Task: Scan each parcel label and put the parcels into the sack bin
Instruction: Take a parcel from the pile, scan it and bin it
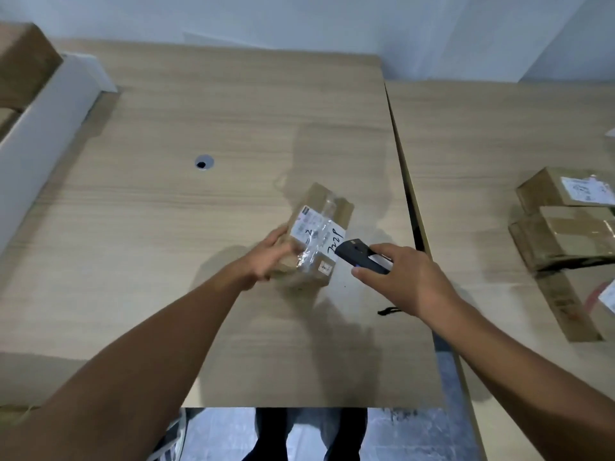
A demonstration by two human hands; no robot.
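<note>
We are holding a small brown parcel [316, 234] with our left hand [271, 257], fingers curled round its near end (this hand is a bit blurry). The parcel is at the middle of the worktop [199, 227], with its white label [314, 227] facing up. We cannot tell if it is resting there or lifted a little. Our right hand [396, 277] is gripping a dark scanner [361, 256], and its front end is pointing at the label, just beside the parcel. A black strap [387, 311] is hanging under that hand. More parcels [565, 227] are lying far to the right. A white box [43, 121] is standing at the left.
</note>
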